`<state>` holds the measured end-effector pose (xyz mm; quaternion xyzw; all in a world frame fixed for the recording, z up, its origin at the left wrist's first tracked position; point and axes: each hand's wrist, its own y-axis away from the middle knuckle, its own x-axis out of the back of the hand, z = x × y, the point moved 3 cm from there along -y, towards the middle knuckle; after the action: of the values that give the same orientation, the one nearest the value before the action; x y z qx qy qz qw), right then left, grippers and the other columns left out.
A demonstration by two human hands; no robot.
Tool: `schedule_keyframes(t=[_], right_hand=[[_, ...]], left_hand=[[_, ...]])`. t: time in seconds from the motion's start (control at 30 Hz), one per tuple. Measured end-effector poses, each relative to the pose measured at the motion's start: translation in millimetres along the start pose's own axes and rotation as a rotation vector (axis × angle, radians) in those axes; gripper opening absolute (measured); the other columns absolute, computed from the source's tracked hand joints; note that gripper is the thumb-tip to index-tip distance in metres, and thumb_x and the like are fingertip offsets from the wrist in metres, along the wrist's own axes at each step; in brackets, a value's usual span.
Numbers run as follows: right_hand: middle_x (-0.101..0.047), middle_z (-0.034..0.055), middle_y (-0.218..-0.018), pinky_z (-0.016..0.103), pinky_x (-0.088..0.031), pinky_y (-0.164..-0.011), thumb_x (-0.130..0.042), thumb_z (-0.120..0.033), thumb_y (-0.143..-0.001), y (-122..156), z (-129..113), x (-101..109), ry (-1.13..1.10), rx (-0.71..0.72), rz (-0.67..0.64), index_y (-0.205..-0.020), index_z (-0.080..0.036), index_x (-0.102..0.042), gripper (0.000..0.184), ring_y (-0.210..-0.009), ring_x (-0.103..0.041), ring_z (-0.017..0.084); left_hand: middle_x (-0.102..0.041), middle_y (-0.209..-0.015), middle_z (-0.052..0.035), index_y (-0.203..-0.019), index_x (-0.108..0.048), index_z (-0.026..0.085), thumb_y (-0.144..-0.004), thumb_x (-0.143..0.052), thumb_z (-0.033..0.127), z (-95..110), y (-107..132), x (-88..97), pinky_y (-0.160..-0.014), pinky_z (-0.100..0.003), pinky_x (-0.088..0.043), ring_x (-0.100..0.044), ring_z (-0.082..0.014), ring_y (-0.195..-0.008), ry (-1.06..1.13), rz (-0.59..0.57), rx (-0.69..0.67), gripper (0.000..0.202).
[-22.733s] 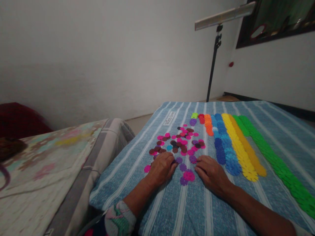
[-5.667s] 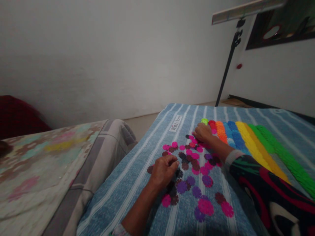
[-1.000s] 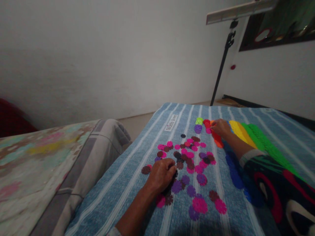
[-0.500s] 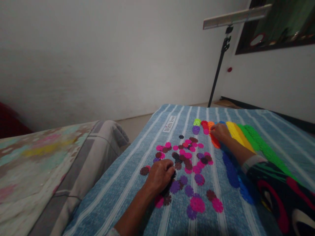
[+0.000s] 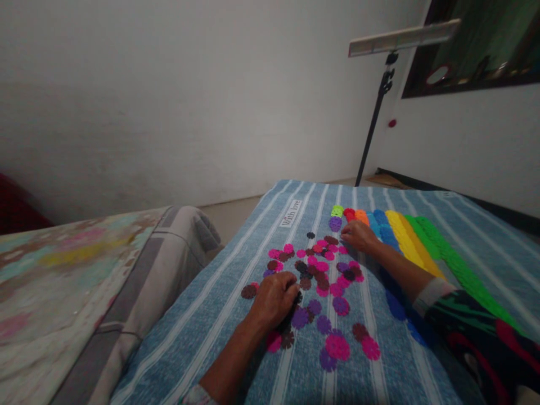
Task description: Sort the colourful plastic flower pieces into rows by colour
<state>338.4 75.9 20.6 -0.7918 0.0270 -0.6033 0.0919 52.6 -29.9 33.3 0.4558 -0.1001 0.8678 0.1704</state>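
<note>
A loose scatter of pink, purple and brown flower-shaped discs (image 5: 321, 275) lies on a blue striped cloth (image 5: 236, 315). My left hand (image 5: 273, 298) rests curled on the near left part of the scatter, fingers closed over some discs. My right hand (image 5: 358, 234) reaches to the far end of the scatter, fingers bent down onto the cloth beside a purple disc (image 5: 335, 224) and a lime one (image 5: 337, 211). What its fingers hold is hidden. Sorted rows run to the right: red and orange (image 5: 358, 215), blue (image 5: 382, 222), yellow (image 5: 407, 242), green (image 5: 459, 264).
A patterned cushion or mattress (image 5: 76, 281) lies to the left of the cloth. A black stand with a light bar (image 5: 375, 118) rises behind the cloth near the white wall. A dark-framed window (image 5: 476, 50) is at the upper right.
My right hand has drawn back from the orange row leftward to the far edge of the pink scatter. My left hand has stayed on the near discs.
</note>
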Motion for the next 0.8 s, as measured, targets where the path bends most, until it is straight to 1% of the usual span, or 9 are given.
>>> schedule_keyframes(t=[0.07, 0.2, 0.27, 0.33, 0.47, 0.6, 0.7, 0.8], right_hand=[[-0.072, 0.0082, -0.093, 0.025, -0.046, -0.078, -0.059, -0.020, -0.081, 2, -9, 0, 0.010, 0.013, -0.038, -0.082, -0.019, -0.075, 0.016, -0.096, -0.063, 0.021], [-0.070, 0.0106, -0.078, 0.026, -0.044, -0.065, -0.059, -0.023, -0.081, 8, -21, 0, 0.096, -0.011, -0.196, -0.076, -0.016, -0.075, 0.018, -0.080, -0.065, 0.021], [-0.069, 0.0113, -0.075, 0.026, -0.042, -0.061, -0.061, -0.024, -0.079, 13, -25, 1, 0.118, -0.020, -0.235, -0.072, -0.015, -0.075, 0.018, -0.075, -0.065, 0.022], [-0.070, 0.0122, -0.077, 0.026, -0.042, -0.061, -0.063, -0.024, -0.077, 17, -27, 2, 0.126, -0.019, -0.241, -0.071, -0.014, -0.074, 0.016, -0.076, -0.065, 0.023], [-0.071, 0.0137, -0.086, 0.026, -0.041, -0.063, -0.065, -0.022, -0.076, 22, -27, 1, 0.130, -0.029, -0.229, -0.075, -0.014, -0.075, 0.013, -0.084, -0.065, 0.024], [-0.071, 0.0123, -0.082, 0.025, -0.040, -0.063, -0.065, -0.021, -0.075, 23, -21, -1, 0.099, -0.048, -0.208, -0.074, -0.014, -0.075, 0.012, -0.083, -0.066, 0.023], [-0.072, 0.0109, -0.082, 0.024, -0.040, -0.063, -0.067, -0.019, -0.073, 23, -17, -2, 0.056, -0.060, -0.174, -0.076, -0.014, -0.075, 0.009, -0.083, -0.065, 0.023], [-0.070, 0.0072, -0.075, 0.023, -0.038, -0.060, -0.065, -0.016, -0.072, 21, -17, 0, -0.001, -0.067, -0.148, -0.076, -0.014, -0.074, 0.010, -0.076, -0.064, 0.019]], left_hand=[[-0.063, -0.071, 0.0000, -0.071, -0.062, 0.017, -0.084, -0.048, 0.020, 1, 0, 0.8, -0.067, -0.024, -0.036, -0.058, -0.0131, -0.071, -0.005, -0.001, -0.001, 0.019], [-0.065, -0.074, -0.0008, -0.074, -0.064, 0.017, -0.084, -0.049, 0.021, 2, 0, 2.9, -0.069, -0.025, -0.036, -0.059, -0.0136, -0.073, -0.012, -0.004, 0.003, 0.019], [-0.066, -0.075, -0.0009, -0.074, -0.065, 0.017, -0.084, -0.049, 0.020, 2, 1, 3.7, -0.069, -0.025, -0.036, -0.059, -0.0137, -0.074, -0.017, 0.001, 0.006, 0.019], [-0.066, -0.074, -0.0008, -0.075, -0.065, 0.017, -0.084, -0.049, 0.020, 2, 2, 4.1, -0.069, -0.025, -0.036, -0.059, -0.0136, -0.074, -0.020, 0.007, 0.001, 0.019], [-0.065, -0.074, -0.0002, -0.074, -0.065, 0.017, -0.085, -0.050, 0.021, 2, 2, 4.5, -0.068, -0.024, -0.036, -0.059, -0.0132, -0.073, -0.017, 0.007, 0.000, 0.019], [-0.064, -0.072, -0.0001, -0.072, -0.063, 0.016, -0.085, -0.050, 0.019, 4, 1, 5.9, -0.068, -0.024, -0.035, -0.058, -0.0131, -0.073, -0.038, -0.002, 0.008, 0.019], [-0.063, -0.072, -0.0002, -0.071, -0.063, 0.016, -0.085, -0.050, 0.019, 6, 1, 7.0, -0.068, -0.024, -0.035, -0.058, -0.0132, -0.073, -0.051, -0.005, 0.015, 0.019], [-0.063, -0.072, 0.0001, -0.071, -0.063, 0.017, -0.085, -0.050, 0.018, 6, 1, 7.2, -0.067, -0.024, -0.035, -0.058, -0.0129, -0.073, -0.048, -0.003, 0.018, 0.019]])
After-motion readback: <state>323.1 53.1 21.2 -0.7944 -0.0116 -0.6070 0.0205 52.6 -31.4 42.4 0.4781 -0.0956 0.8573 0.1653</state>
